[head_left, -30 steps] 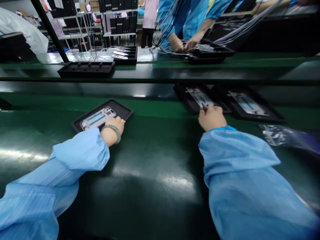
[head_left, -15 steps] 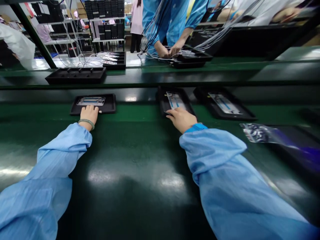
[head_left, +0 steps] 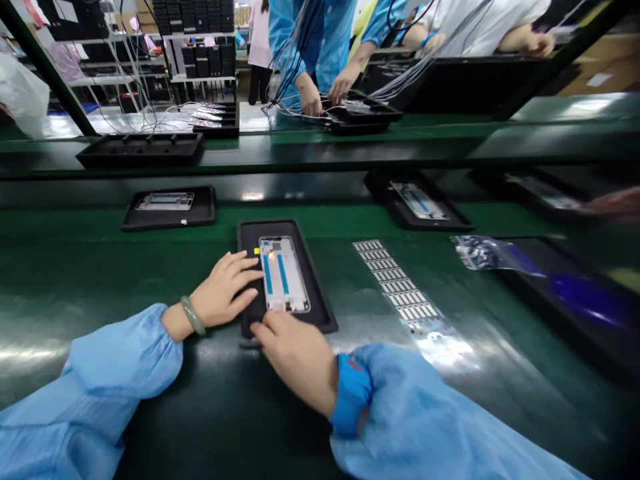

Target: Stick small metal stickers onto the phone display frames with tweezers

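Note:
A black tray (head_left: 323,310) lies in front of me on the green surface, slightly turned. In it rests a silver phone frame (head_left: 299,283) with two blue strips, and a small yellow tab (head_left: 257,251) sits beside it. My left hand (head_left: 220,292) is open, fingers spread over the tray's left side, the tips near the phone frame. At the tray's near edge, my right hand (head_left: 300,357) has its fingers closed on the rim by the left corner. Part of that grip is hidden beneath the hand.
Similar trays with phone frames stand along the back: one left (head_left: 203,213), one right (head_left: 380,190), one far right (head_left: 483,180). A sheet of pale labels (head_left: 395,280) and a clear bag (head_left: 480,253) lie right. Across the ledge, a co-worker's hands (head_left: 325,93) handle cables.
Both hands have come nearer to me and closer together. The left has let go of the back-left tray. A tray now lies between my hands, and a label sheet shows on the right.

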Motion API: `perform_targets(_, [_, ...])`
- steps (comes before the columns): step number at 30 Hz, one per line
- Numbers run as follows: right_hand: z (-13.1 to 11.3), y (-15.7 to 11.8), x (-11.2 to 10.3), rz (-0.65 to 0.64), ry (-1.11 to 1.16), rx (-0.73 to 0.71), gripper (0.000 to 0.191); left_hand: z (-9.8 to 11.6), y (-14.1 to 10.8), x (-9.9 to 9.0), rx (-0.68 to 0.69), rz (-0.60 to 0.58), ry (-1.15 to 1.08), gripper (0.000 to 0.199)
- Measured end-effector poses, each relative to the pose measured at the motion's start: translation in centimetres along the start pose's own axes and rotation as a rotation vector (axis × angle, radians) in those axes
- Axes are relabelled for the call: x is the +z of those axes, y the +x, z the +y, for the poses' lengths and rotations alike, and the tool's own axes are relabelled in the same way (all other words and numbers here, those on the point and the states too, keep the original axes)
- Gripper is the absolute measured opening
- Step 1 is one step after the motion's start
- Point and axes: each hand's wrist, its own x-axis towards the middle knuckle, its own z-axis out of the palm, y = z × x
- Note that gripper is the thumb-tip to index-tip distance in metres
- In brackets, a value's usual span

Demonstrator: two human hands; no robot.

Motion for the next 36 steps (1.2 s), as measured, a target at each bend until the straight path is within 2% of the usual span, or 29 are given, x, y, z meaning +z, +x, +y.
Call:
perform_targets(3, [-3.2,-2.8,-1.6,-0.075,0.182,0.051,0.021,2.5,-2.3,-0.1,0.091,-0.114,-0.064,0.043])
perform_targets(5, [-2.9,-4.5,-2.8,-0.073,0.297,0.082,0.026,3.6,-3.8,-0.1,0.106,-0.186,-0.078,0.048])
perform_targets(6, [-2.0,-5.4,-3.3,-0.054,0.318,0.117,0.03,4.0,-4.4,-0.2,0.097,-0.207,-0.079,0.05])
perform_targets(8, [1.5,-7.3,-3.8,0.029,0.248,0.258,0.033,4.5,-5.6,-0.5,0.072,-0.233,-0.088,0.054])
perform_targets(11, [8.3,-10.8,-2.8,0.204,-0.092,0.629,0.036,5.3,-7.1,-1.1,0.048,-0.27,-0.106,0.061])
perform_targets(13, [12.0,-13.2,-1.3,0.188,-0.196,0.799,0.037,6.0,-8.2,-1.5,0.048,-0.297,-0.111,0.065])
perform_targets(15, [13.5,-15.0,0.4,0.152,-0.174,0.816,0.038,6.8,-9.6,-1.9,0.053,-0.3,-0.112,0.068])
perform_targets(17, [12.7,-15.8,1.6,0.134,-0.153,0.815,0.037,7.7,-11.1,-2.2,0.056,-0.288,-0.103,0.07])
perform_targets(19, [10.2,-15.6,2.0,0.137,-0.13,0.828,0.038,8.5,-12.3,-2.6,0.046,-0.277,-0.083,0.071])
perform_targets(22, [6.0,-14.3,0.9,0.129,0.013,0.745,0.04,9.3,-12.9,-3.3,0.039,-0.257,-0.061,0.07])
perform_targets(24, [4.6,-13.3,-0.5,0.164,0.237,0.661,0.036,9.7,-12.0,-3.8,0.032,-0.23,-0.056,0.067])
perform_targets(26, [4.7,-12.3,-1.6,0.291,0.491,0.629,0.033,9.9,-9.9,-3.9,0.049,-0.213,-0.059,0.061])
perform_targets(29, [6.7,-11.1,-1.8,0.59,0.828,0.801,0.048,10.3,-5.5,-3.2,0.2,-0.227,-0.084,0.052])
perform_targets(31, [8.0,-10.3,-1.0,0.71,1.065,0.884,0.058,10.6,-2.4,-2.1,0.291,-0.221,-0.085,0.053])
perform_targets(33, [8.6,-9.7,0.1,0.69,1.256,0.935,0.053,11.0,0.2,-0.7,0.371,-0.236,-0.097,0.064])
perform_targets(36, [8.4,-9.4,1.1,0.609,1.375,0.977,0.04,11.4,2.4,0.9,0.434,-0.264,-0.089,0.073])
